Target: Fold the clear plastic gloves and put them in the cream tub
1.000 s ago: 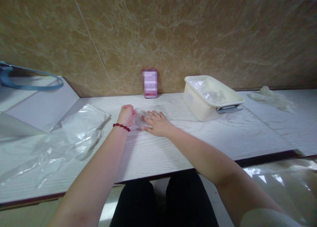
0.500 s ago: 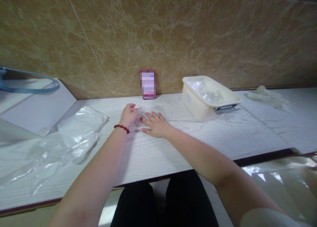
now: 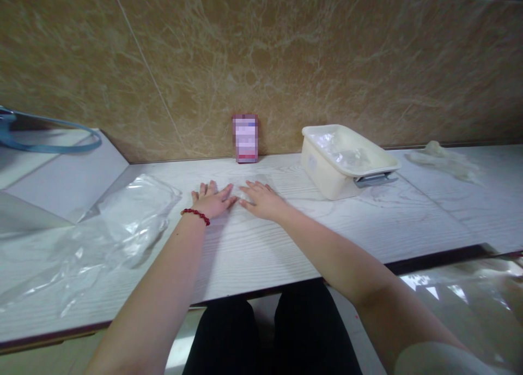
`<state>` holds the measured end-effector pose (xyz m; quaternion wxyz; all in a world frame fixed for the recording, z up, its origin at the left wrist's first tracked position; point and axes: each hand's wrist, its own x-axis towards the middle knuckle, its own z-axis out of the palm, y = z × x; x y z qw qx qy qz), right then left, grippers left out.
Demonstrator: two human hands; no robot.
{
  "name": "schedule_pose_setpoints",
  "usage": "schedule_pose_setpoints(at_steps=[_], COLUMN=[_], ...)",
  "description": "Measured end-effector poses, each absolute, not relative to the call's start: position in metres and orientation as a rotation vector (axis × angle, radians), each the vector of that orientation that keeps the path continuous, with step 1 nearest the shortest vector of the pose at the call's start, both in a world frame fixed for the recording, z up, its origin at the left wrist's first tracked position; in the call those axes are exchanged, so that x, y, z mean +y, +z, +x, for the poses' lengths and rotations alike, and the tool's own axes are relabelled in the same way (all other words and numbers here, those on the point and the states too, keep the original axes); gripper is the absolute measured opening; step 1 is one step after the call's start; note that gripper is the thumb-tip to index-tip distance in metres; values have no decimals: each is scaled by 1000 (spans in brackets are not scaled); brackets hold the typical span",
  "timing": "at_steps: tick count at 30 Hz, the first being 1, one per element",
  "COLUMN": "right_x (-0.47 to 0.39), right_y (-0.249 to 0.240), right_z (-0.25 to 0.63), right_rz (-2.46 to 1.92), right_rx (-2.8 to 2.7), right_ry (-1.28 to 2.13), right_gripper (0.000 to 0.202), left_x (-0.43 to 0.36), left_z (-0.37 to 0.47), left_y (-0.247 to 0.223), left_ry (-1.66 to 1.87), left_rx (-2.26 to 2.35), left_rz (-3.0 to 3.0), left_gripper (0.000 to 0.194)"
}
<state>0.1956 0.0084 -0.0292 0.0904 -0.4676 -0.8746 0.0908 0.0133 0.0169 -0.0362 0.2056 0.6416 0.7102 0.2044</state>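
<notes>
A small clear plastic sheet or bag (image 3: pixel 262 179) lies flat on the pale wood-grain table (image 3: pixel 249 255), hard to make out against it. My left hand (image 3: pixel 213 199) rests palm down with fingers spread at the left of the clear plastic, a red bead bracelet on its wrist. Over the plastic, my right hand (image 3: pixel 261 200) lies flat, fingers stretched toward the left hand and holding nothing. The two hands are close but apart.
A phone (image 3: pixel 245 139) leans on the marbled wall. To the right stands a cream bin (image 3: pixel 327 170) holding clear plastic, with a crumpled translucent glove (image 3: pixel 443 159) beyond. Clear bags (image 3: pixel 134 206) and a white box (image 3: pixel 69 181) with a blue strap (image 3: pixel 53 147) are at left.
My left hand has turned palm down, spread its fingers and moved slightly left and down. My right hand has shifted a little, its fingers closer together. The plastic now looks flatter.
</notes>
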Motion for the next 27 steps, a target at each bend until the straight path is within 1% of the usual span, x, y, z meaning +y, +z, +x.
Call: schedule_pose_setpoints(at_steps=[3,6,10,17,21,24,25,27], right_x=[16,22,26,34,36,32,29,21], right_y=[-31,-36,-40,-36,-27,-17,-14,-9], right_z=[204,209,212,224,238,245,245,241], right_rz=[-1553,-1745,-1892,-2177,-2252,-2275,-2220,-1965], right_rx=[-2514,-2478,-2444,-2352,-2353,-2308,-2321,-2435], right_ry=[232,271,322,438,499,398,319,155], right_gripper=[55,60,65,78,77,75,75,73], left_x=[16,16,16,16,15,15,15,15], left_z=[13,11,5,-1,-1,0,0,0], left_y=[-32,-29,-28,-27,-25,-25,-26,-26], left_ry=[126,-82,-124,-131,-124,-125,-125,-124], left_rx=[2055,2058,2020,1965,1953,1949,1950,1953], left_rz=[1980,2054,2090,2105,2108,2105,2104,2102], left_gripper=[72,81,90,97,96,95,95,95])
